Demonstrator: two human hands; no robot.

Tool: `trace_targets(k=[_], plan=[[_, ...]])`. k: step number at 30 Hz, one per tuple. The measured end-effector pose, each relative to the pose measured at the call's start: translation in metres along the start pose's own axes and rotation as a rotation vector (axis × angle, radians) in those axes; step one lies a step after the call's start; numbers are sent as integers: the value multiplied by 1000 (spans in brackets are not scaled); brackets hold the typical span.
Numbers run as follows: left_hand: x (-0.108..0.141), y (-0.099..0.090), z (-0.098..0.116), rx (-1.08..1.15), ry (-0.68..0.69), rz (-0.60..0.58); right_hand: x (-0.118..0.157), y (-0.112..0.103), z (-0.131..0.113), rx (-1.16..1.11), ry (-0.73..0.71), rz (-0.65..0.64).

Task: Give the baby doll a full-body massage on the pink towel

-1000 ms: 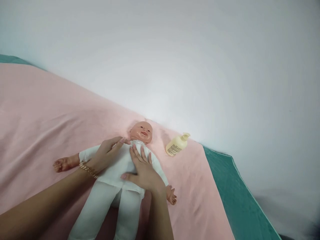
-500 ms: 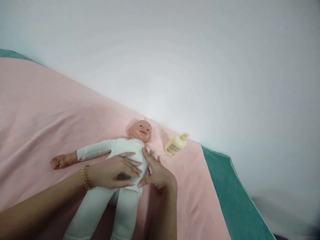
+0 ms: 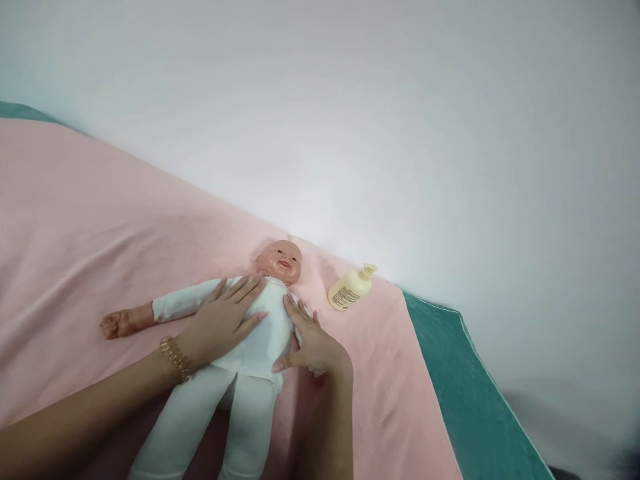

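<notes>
The person's left hand [image 3: 217, 327] lies flat, fingers spread, on the doll's [image 3: 273, 323] chest, gripping nothing. The right hand [image 3: 315, 343], wrist bent, rests unclosed along its other side, partly hiding one doll arm. The doll lies face-up on a pink cloth [image 3: 120, 207]; a pump bottle [image 3: 350, 290] stands near its head.

1. One head-worn camera looks forward and down from above the near side.
2. It is close: the legs of the doll [image 3: 273, 327] reach the view's near edge.
3. Beyond the pink cloth [image 3: 100, 200], a pale wall [image 3: 320, 133] fills the far part.
</notes>
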State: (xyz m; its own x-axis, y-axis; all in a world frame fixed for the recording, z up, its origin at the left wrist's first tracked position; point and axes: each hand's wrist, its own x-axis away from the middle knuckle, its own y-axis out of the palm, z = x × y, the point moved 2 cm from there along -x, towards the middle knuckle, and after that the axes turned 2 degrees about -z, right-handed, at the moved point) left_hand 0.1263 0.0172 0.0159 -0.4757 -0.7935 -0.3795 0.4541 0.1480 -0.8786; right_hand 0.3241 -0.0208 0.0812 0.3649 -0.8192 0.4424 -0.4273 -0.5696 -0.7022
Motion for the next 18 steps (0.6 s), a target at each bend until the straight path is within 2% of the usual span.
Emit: trace_targets(k=[2,4,7,9,11,14,18], plan=[[-2,0,-6,-28,-38,3,7,2,-12,28,9,33],[-5,-2,-15,-60,-63,27,14,7,-31,50,-43,66],[-9,-5,-28,-100,-80,78,19,24,-61,84,-266,40],[-11,-5,-37,-115,-82,105,17,36,-72,116,-355,8],[-11,-4,-43,-127,-75,116,9,44,-75,141,-370,12],[-11,-2,-46,-157,-49,100,-4,45,-70,157,-356,36],[-11,0,-46,-180,-72,89,-17,34,-54,172,-199,54]])
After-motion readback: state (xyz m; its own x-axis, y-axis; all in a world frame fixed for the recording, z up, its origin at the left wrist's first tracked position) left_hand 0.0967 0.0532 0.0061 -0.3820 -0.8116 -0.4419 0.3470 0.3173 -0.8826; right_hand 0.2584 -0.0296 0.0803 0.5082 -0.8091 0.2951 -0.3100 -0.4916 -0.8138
